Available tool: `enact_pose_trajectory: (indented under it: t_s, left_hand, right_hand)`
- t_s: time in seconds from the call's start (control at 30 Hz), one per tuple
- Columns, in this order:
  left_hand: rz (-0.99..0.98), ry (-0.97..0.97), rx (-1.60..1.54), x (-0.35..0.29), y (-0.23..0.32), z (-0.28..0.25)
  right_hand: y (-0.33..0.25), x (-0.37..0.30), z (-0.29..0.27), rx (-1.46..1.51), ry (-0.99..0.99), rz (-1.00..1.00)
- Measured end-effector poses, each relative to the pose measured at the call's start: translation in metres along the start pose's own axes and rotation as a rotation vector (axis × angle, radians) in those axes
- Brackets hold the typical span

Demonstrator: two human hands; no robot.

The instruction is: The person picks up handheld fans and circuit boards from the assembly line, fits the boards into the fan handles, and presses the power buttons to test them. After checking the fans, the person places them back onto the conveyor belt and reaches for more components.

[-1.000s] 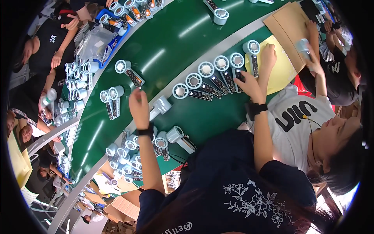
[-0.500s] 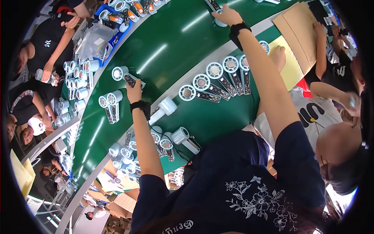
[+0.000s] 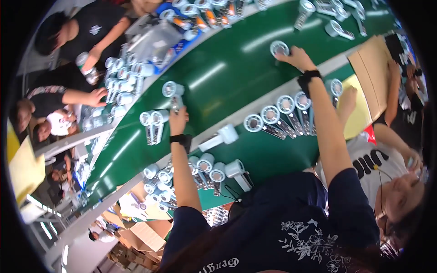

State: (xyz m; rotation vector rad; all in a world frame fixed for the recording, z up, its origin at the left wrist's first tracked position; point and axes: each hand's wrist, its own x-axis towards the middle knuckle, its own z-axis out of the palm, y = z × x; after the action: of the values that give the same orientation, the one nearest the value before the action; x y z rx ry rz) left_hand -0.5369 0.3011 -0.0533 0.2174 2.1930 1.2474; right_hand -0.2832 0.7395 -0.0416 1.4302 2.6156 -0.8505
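Observation:
My left hand (image 3: 178, 120) is closed around the handle of a light-blue round-headed handheld unit (image 3: 173, 89) on the green belt, its head pointing away from me. Two similar units (image 3: 154, 119) lie side by side just left of that hand, circuit boards showing in their handles. Farther off to the right, my right hand (image 3: 299, 59) is closed on another light-blue unit (image 3: 279, 48). Only the round head of this one shows; the fingers hide its handle. A unit with its back up (image 3: 221, 138) rests on the belt's near edge, between my arms.
Several units stand in a row (image 3: 286, 104) on the near ledge, with more clustered (image 3: 159, 177) by my left forearm. Other units (image 3: 334, 28) lie farther along the belt. Blue trays (image 3: 175, 51) line its far side. Cardboard (image 3: 371, 75) and co-workers are at the right.
The view has shifted, so the scene sits lower and farther right. Under my left hand, the unit's handle has swung round toward me. My right hand's unit now shows more of its round head.

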Motion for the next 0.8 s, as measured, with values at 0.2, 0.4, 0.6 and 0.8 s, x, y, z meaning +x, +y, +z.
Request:
enact_pose_trajectory:
  t_s: [0.2, 0.4, 0.6, 0.8]
  left_hand:
    - [0.159, -0.079, -0.421, -0.082, 0.063, 0.027]
    - [0.354, -0.131, -0.521, -0.181, 0.122, 0.021]
    - [0.339, -0.092, -0.515, -0.259, 0.128, 0.012]
    - [0.377, -0.118, -0.665, -0.313, 0.117, 0.025]
  right_hand:
    - [0.032, -0.031, 0.003, 0.189, -0.263, -0.255]
    - [-0.024, -0.059, -0.036, 0.181, -0.29, -0.17]
    - [-0.093, -0.146, -0.102, 0.943, -0.696, -0.119]
    - [-0.124, -0.296, -0.083, 1.52, -0.796, -0.337]
